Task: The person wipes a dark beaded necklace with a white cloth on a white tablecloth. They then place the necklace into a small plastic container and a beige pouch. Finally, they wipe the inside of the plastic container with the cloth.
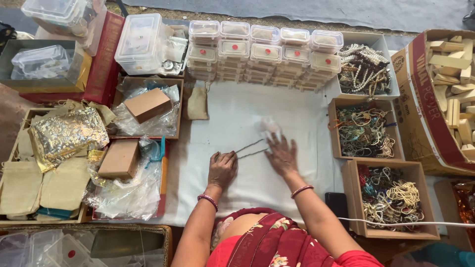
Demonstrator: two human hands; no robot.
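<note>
On the white cloth: a person's two hands work over a thin dark beaded strand (250,147) laid out across the middle of the cloth (232,113)

Left hand: the left hand (221,168) rests knuckles-up on the cloth, fingers curled in at the strand's near end; whether it pinches the strand cannot be told; a beaded bangle circles the wrist

Right hand: the right hand (282,154) lies flat and spread, palm down, fingers reaching toward a small clear plastic pouch (270,125) just beyond them; it grips nothing; the strand's other end runs to its thumb side

Surface: the cloth covers a low work area; its centre holds only the strand and the pouch

Back edge: stacked clear lidded boxes (262,52) stand in rows, several with red dots on their lids

Right side: two open cardboard trays (364,131) and (391,198) hold tangled bead bracelets; a white tray (364,69) behind them holds pearl and dark strands; a large carton (452,74) holds pale wooden blocks

Left side: gold fabric pouches (67,133), plain cloth bags (29,185), small brown boxes (147,104) and crumpled plastic wrap crowd the edge

Beyond: grey ground shows past the boxes
</note>
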